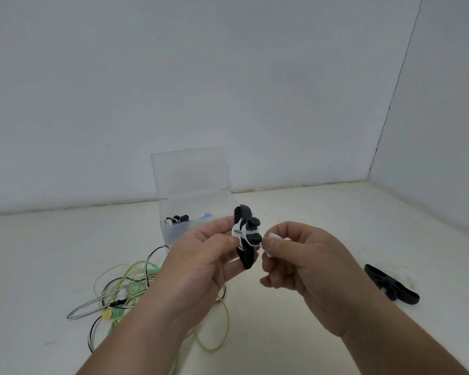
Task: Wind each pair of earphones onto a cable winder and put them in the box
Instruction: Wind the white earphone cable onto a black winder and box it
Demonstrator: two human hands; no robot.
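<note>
Some wound earphones (178, 219) lie in the box (171, 235), and just in front of it my left hand (201, 255) pinches a nearly wound winder (246, 253) while my right hand (303, 261) pinches its white end, and tangled cords (130, 288) wait near the box.

open box (173, 228) ahead, cable tangle (125, 288) left, spare winder (390, 285) right

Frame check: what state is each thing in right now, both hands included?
Box: lid open and upright, stored earphones inside.
Held winder: in the air, white cable wound on it, black earbuds on top.
Left hand: grips the held winder.
Right hand: pinches a white piece beside it.
Loose earphones: tangled, unwound, on the table.
Spare winder: lying on the table, no hand on it.
</note>
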